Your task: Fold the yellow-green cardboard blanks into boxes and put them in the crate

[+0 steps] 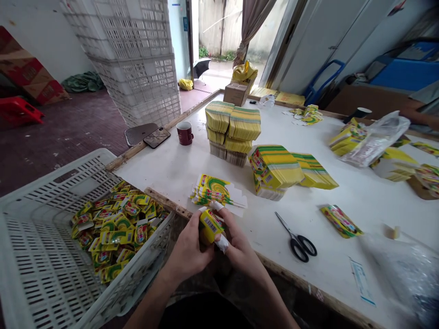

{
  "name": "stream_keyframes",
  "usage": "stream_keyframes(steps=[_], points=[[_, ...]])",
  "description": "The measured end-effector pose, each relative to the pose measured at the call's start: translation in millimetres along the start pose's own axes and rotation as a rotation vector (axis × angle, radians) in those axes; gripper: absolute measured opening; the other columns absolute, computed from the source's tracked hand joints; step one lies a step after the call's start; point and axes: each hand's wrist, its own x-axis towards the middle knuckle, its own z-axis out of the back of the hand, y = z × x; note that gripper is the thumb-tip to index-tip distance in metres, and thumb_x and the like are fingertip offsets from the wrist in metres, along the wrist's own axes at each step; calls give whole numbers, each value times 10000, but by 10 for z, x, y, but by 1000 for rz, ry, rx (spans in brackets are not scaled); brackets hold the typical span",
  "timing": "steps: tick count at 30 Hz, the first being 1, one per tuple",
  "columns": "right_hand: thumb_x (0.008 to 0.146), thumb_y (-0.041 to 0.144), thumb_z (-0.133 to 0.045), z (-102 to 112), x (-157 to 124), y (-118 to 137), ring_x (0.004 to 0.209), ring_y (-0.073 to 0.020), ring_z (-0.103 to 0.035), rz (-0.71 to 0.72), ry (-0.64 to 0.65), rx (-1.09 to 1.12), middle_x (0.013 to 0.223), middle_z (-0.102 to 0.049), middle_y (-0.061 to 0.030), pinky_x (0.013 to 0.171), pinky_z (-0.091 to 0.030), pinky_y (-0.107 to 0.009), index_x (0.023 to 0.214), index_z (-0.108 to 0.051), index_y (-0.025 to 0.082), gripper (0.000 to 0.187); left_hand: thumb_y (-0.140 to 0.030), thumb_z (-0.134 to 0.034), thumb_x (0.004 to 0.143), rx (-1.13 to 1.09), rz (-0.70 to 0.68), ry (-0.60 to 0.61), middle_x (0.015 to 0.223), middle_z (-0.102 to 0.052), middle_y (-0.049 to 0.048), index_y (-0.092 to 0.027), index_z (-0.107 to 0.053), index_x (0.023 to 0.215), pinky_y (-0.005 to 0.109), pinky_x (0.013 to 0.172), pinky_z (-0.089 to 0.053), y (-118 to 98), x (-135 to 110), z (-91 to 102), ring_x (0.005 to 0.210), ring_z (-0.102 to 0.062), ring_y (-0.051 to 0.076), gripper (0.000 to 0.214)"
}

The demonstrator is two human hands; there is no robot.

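Note:
Between my two hands, just over the table's near edge, is a small yellow carton [210,225] with a barcode on its face. My left hand [190,249] wraps round its left side, and my right hand [236,244] grips it from the right. White tape covers some of my fingertips. Just beyond my fingers, several flat yellow-green cartons [216,188] lie fanned on the white table [164,171]. At my left, a white plastic crate [44,242] holds many folded yellow cartons [120,228].
Black-handled scissors [298,244] lie to the right, near a printed packet [341,221] and clear plastic wrap [404,269]. Bundled carton stacks [233,125] stand mid-table, with more bundles [277,167] beside them. A maroon mug [185,133] and a phone [157,137] sit at the left edge.

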Motion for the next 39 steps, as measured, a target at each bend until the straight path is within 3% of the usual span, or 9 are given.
stream_keyframes(steps=[4,8,17,20,22,25,28,32,39], points=[[982,345,-394,-11,-25,-52,1433,-235,-255,-10,5,-102,1547,-302,-60,1172,-239,-460,1488,-262,266,529,-186,-685,667,6,-47,84,1287,-584,153,-178,-436,1343,420,1008,-425,-36,8,50,1179,-561,301,721],[989,308,-375,-65,-16,-67,1435,-231,-250,14,-41,-133,1548,-302,-60,1166,-260,-464,1506,-205,253,547,-225,-700,667,25,-8,-5,1236,-617,142,-196,-493,1291,424,969,-445,-55,31,6,1140,-583,309,658],[975,336,-372,-141,51,-148,1273,-265,-510,-29,-94,-238,1381,-534,-137,1024,-457,-415,1408,-391,181,460,-181,-696,632,103,24,-62,1097,-676,93,-242,-579,1180,409,901,-465,-77,76,2,1029,-626,306,564],[953,316,-432,-103,126,-124,1201,-244,-569,-28,-10,-209,1336,-570,-121,972,-491,-366,1395,-386,196,461,-210,-740,619,-7,84,-98,1037,-692,68,-243,-604,1127,357,854,-493,-46,92,59,970,-645,270,527],[898,313,-536,9,215,-130,1148,-248,-593,-4,-26,-249,1275,-602,-112,959,-491,-369,1355,-417,201,486,-251,-803,576,-199,137,-265,990,-689,41,-242,-615,1071,310,815,-511,4,120,178,899,-655,226,530],[843,235,-564,225,392,-214,1081,-279,-591,-11,-252,-475,1156,-628,-129,933,-482,-425,1235,-509,178,399,-426,-800,605,-680,224,-711,974,-667,19,-246,-606,1012,277,775,-538,117,182,472,871,-644,186,486],[766,79,-495,340,559,-358,1052,-314,-569,-82,-345,-735,1133,-619,-163,900,-470,-485,1217,-525,151,458,-700,-469,782,-1209,353,-932,1044,-643,128,-168,-573,1094,328,788,-572,228,226,728,1025,-614,244,626],[704,-6,-447,291,659,-512,986,-310,-563,-105,-334,-797,1051,-629,-158,865,-463,-487,1157,-556,149,491,-535,-457,871,-1412,475,-762,1111,-596,165,-113,-411,1313,336,747,-597,292,221,687,1011,-622,221,613],[719,40,-494,215,606,-368,869,-241,-563,-103,-386,-700,974,-574,-94,778,-480,-400,1217,-417,156,516,-462,-528,864,-1282,454,-521,986,-650,101,-141,-622,1052,264,628,-564,179,236,116,788,-652,165,384]])
